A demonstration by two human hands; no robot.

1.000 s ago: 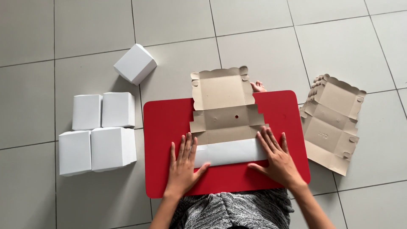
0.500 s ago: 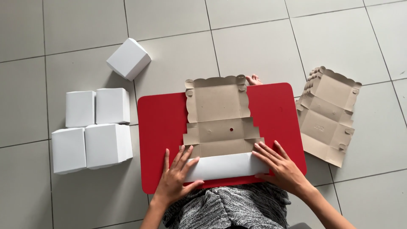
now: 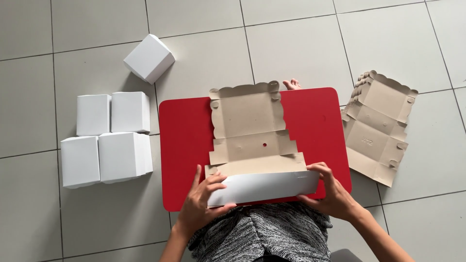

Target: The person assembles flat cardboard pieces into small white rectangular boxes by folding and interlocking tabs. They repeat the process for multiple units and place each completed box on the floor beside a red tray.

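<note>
Hands [image 3: 204, 204] fold scalloped brown cardboard blank [image 3: 250, 136].

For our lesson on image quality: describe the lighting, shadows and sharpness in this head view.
Head view: soft, even daylight; faint shadows beside the white folded boxes; mild sheen on the red board; both hands and the cardboard box blank are sharp, without motion blur.

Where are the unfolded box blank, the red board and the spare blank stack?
box blank [image 3: 248, 114], head view, brown inner panel.
red board [image 3: 184, 145], head view, bare left part.
blank stack [image 3: 376, 128], head view, top sheet's middle.
</note>
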